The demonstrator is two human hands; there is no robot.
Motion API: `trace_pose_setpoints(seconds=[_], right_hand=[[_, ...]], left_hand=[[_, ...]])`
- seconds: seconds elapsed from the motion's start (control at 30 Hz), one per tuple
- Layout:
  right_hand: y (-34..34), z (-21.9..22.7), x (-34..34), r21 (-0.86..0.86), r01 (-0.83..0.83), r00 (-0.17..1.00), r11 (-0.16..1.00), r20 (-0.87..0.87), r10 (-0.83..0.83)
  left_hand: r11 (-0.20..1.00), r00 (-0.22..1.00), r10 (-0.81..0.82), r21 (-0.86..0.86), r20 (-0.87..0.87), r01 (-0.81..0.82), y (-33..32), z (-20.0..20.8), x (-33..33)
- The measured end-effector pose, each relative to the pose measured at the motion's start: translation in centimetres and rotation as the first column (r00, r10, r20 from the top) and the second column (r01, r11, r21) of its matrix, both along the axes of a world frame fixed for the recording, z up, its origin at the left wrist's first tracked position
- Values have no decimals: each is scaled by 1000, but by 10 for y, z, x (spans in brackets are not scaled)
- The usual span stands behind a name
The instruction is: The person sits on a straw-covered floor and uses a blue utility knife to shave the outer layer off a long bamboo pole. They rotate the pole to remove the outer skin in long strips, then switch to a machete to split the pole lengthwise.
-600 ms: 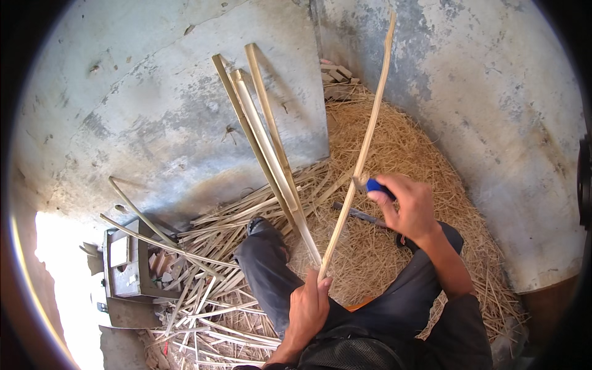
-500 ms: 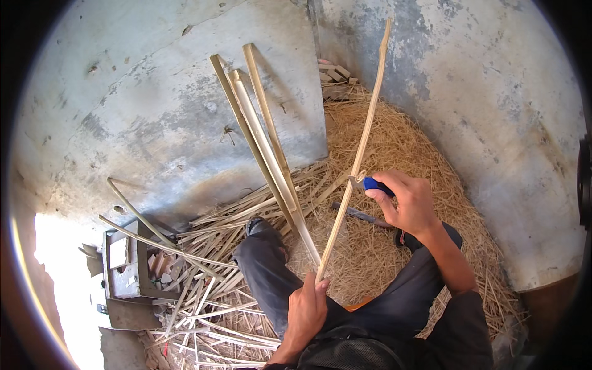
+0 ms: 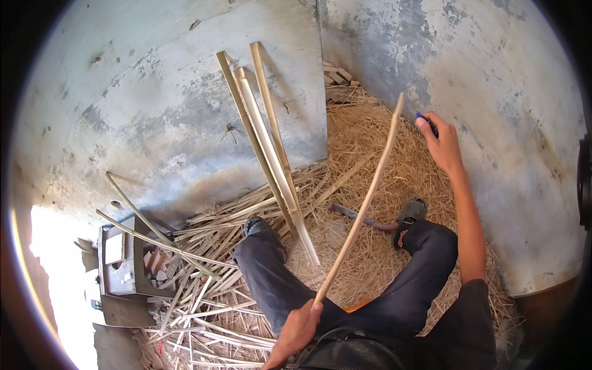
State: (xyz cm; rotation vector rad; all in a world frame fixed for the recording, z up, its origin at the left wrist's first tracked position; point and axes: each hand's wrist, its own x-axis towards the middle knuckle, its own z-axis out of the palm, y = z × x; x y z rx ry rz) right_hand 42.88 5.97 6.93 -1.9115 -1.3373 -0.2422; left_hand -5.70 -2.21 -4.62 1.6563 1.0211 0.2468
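A long, slightly bowed bamboo strip slants up and away from my left hand, whose fingers are wrapped round its near end, close to my lap. Out past the far tip of the strip, to its right, my right hand is closed on a small blue-handled knife. Most of the knife lies hidden in my fingers, and its blade cannot be made out. Knife and strip are apart.
Several split bamboo lengths lean on the left wall. A billhook-like tool lies between my feet. Shavings cover the floor, with loose strips at left beside a box of scraps.
My right hand has moved up and right with the knife, off the strip. The strip's far end has dropped lower, and its curl of shaving no longer shows.
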Motion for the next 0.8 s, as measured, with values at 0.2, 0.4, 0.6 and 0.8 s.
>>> trace_pose_setpoints(seconds=[0.2,0.4,0.6,0.8], right_hand=[[-7,-10,-54,-83,-231,937,969,-287,199],[-3,-21,-100,76,-469,691,880,-589,419],[-9,-20,-120,227,-496,419,838,-783,459],[-14,-27,-114,346,-419,328,840,-804,496]], left_hand=[[708,944,153,-699,292,101,46,-13,-4],[552,887,252,-810,386,196,66,-23,5],[526,874,188,-798,448,296,66,-17,21],[610,871,42,-703,490,366,67,-13,32]])
